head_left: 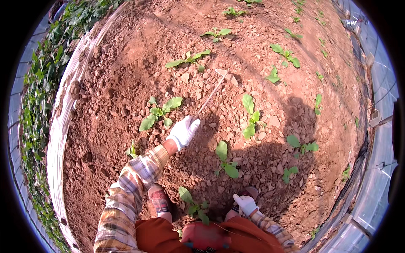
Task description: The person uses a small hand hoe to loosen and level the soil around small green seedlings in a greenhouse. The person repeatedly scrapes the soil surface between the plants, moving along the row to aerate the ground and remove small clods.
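My left hand (pixel 184 132), in a white glove, is closed around the handle of a small hand hoe (pixel 211 96). The handle slants up and to the right. Its metal blade (pixel 226 76) rests on the stony soil among leafy seedlings. Left of the handle grows a broad-leaved seedling (pixel 160 112); another seedling (pixel 251 117) stands to the right. My right hand (pixel 246 204), also gloved, is curled near my right shoe and knee, and nothing shows in it.
Between my feet grows a seedling (pixel 194 205), with another seedling (pixel 226 163) just ahead. White sheeting (pixel 60 132) borders the reddish soil on the left, beside dense green vines (pixel 34 110). Clear plastic film (pixel 381 170) edges the right. My shadow covers soil at right.
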`<state>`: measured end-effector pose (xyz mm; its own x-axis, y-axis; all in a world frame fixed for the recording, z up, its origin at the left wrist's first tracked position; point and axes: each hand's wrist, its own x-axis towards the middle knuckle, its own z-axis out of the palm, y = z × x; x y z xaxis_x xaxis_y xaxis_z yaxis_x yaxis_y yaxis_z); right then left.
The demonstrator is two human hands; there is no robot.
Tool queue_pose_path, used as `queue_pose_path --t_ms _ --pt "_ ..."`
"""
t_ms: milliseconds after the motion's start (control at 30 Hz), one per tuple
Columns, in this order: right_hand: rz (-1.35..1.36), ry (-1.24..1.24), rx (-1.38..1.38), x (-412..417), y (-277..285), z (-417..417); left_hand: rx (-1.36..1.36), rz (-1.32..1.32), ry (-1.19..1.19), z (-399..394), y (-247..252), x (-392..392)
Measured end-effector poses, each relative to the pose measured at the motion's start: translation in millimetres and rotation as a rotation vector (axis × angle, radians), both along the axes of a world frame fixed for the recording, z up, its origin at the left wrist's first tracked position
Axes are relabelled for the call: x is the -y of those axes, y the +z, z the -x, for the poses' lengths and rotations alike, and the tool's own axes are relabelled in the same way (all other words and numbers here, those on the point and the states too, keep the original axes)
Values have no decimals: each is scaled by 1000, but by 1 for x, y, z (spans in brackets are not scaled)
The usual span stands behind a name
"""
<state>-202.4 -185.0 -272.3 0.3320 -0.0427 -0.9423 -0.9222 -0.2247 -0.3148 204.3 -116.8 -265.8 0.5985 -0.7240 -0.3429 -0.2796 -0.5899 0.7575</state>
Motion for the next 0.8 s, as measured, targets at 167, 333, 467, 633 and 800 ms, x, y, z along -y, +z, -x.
queue_pose_path --t_ms 167,333,467,633,800 --pt "-29 -23 -74 2 9 -15 -21 9 67 -49 -16 74" --pt "17 -234 -152 1 11 -19 -37 -130 115 -69 -27 71" --pt "18 -339 -153 3 15 -18 37 -192 101 -62 -18 52" --pt "51 -236 164 2 -1 3 124 -216 64 -62 -9 36" --pt "-5 -335 -74 0 -3 -4 111 -161 127 -82 -15 70"
